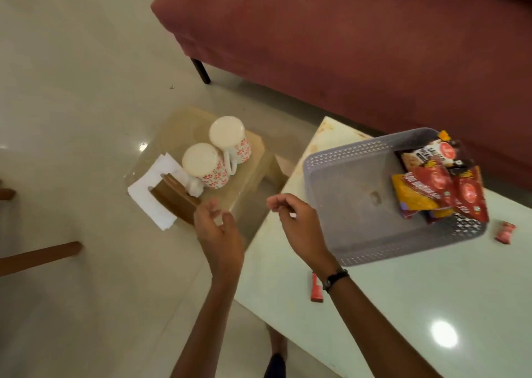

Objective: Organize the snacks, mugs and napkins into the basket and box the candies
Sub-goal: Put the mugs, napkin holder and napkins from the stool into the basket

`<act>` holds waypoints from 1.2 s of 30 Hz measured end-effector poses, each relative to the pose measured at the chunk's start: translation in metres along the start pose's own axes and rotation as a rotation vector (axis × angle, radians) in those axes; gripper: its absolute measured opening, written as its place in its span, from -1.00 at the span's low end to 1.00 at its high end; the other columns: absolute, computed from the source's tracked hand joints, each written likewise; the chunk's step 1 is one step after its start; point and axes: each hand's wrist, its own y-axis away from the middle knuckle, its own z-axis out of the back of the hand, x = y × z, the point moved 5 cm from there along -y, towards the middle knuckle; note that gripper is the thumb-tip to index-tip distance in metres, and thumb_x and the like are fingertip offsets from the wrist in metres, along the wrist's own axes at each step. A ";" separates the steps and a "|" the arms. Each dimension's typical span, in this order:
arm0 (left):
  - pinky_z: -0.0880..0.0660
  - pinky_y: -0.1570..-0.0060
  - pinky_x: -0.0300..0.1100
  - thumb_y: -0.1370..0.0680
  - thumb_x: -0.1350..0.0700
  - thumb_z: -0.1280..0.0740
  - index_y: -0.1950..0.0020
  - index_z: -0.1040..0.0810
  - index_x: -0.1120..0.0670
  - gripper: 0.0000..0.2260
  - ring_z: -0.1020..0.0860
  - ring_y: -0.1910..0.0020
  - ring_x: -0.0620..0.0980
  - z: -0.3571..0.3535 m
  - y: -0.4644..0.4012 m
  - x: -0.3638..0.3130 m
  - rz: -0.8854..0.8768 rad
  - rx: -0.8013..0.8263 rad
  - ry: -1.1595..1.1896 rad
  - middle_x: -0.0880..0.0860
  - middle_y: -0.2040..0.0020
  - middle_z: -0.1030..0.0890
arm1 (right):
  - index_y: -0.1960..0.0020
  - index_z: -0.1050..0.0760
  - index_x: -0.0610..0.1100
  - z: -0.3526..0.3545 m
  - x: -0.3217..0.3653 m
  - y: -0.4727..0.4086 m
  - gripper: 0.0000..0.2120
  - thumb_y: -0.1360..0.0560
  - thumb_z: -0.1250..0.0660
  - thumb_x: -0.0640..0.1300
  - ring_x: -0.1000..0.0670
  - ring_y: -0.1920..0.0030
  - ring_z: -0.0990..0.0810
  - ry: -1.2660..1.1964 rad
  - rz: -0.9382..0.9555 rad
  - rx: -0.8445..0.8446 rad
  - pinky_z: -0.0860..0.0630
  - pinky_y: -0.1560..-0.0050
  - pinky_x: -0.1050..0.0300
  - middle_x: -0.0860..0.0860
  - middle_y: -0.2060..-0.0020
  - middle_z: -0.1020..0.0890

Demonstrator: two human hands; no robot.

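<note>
Both hands are up and empty. The left hand (218, 228) hangs with fingers loosely curled, grip released on nothing, just this side of the wooden napkin holder (175, 199). The right hand (299, 228) is half curled too, thumb near forefinger, holding nothing I can make out, hovering beside the near left corner of the basket (345, 205).

Out from there: two floral mugs (218, 156) stand upside down, touching, on the low glass desk (250, 182), with napkins (155, 193) spread flat under and beside the holder. On the white desk (403, 305) the grey basket already has snack packets (440, 187) piled at its far right end, the rest of its floor bare. Two red candies lie loose, one (505, 232) right of the basket, another (316, 288) near the wrist. No candy box in sight.

My read: snacks are in, mugs are next. That calls for a reach forward to the glass desk, a firm hold round a mug body or handle, and care lifting them apart, since they touch.
</note>
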 end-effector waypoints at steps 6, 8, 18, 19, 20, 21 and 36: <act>-0.31 -0.31 0.01 -0.46 0.31 -0.27 -0.29 -0.40 0.25 -0.62 -0.42 -0.31 0.21 0.020 -0.082 -0.006 -0.205 0.003 -0.378 0.25 -0.27 -0.50 | -0.17 -0.53 -0.12 -0.071 0.024 -0.066 -0.72 -0.53 -0.17 -0.30 0.12 -0.11 -0.54 0.062 -0.053 -0.023 -0.41 -0.09 0.31 -0.01 -0.13 -0.60; -0.22 -0.36 0.06 -0.47 0.26 -0.31 -0.29 -0.41 0.25 -0.62 -0.34 -0.39 0.17 0.018 -0.093 -0.006 -0.231 0.039 -0.541 0.21 -0.32 -0.48 | -0.24 -0.48 -0.13 -0.079 0.028 -0.079 -0.70 -0.53 -0.18 -0.29 0.13 -0.15 -0.50 0.089 -0.044 -0.061 -0.39 -0.10 0.30 0.00 -0.20 -0.56; -0.09 -0.46 0.03 -0.55 0.24 -0.21 0.06 -0.52 0.26 -0.87 -0.47 -0.21 0.23 0.004 -0.144 0.005 -0.277 0.235 -0.830 0.25 0.03 -0.63 | -0.14 -0.53 -0.16 -0.112 0.013 -0.112 -0.80 -0.56 -0.26 -0.15 0.02 -0.10 -0.56 0.138 -0.147 -0.056 -0.51 -0.12 0.06 -0.02 -0.08 -0.64; -0.10 -0.46 0.02 -0.55 0.24 -0.21 0.07 -0.52 0.25 -0.87 -0.50 -0.15 0.22 0.002 -0.147 0.006 -0.296 0.248 -0.848 0.24 0.07 -0.64 | -0.13 -0.54 -0.17 -0.112 0.011 -0.114 -0.81 -0.55 -0.27 -0.15 0.00 -0.09 -0.57 0.141 -0.147 -0.074 -0.52 -0.13 0.03 -0.04 -0.07 -0.64; -0.11 -0.46 0.01 -0.56 0.23 -0.21 0.08 -0.53 0.25 -0.86 -0.52 -0.11 0.20 0.002 -0.149 0.006 -0.318 0.259 -0.861 0.23 0.09 -0.64 | -0.12 -0.54 -0.17 -0.111 0.010 -0.114 -0.81 -0.55 -0.28 -0.15 0.00 -0.08 -0.58 0.147 -0.144 -0.085 -0.53 -0.12 0.03 -0.04 -0.06 -0.65; -0.11 -0.46 0.00 -0.56 0.21 -0.21 0.07 -0.54 0.25 -0.85 -0.53 -0.09 0.19 0.001 -0.151 0.007 -0.337 0.271 -0.875 0.23 0.09 -0.64 | -0.12 -0.54 -0.18 -0.111 0.010 -0.115 -0.82 -0.55 -0.28 -0.16 -0.01 -0.07 -0.58 0.154 -0.138 -0.088 -0.53 -0.11 0.03 -0.05 -0.05 -0.65; -0.44 0.22 -0.31 -0.58 0.05 -0.26 -0.03 -0.51 0.20 -0.78 -0.54 0.17 -0.05 -0.013 -0.166 -0.017 0.003 0.520 -0.320 0.07 -0.03 -0.58 | -0.17 -0.47 -0.21 -0.068 0.015 -0.125 -0.79 -0.57 -0.26 -0.15 0.03 -0.07 -0.55 0.168 -0.004 -0.121 -0.55 -0.10 0.14 -0.05 -0.11 -0.60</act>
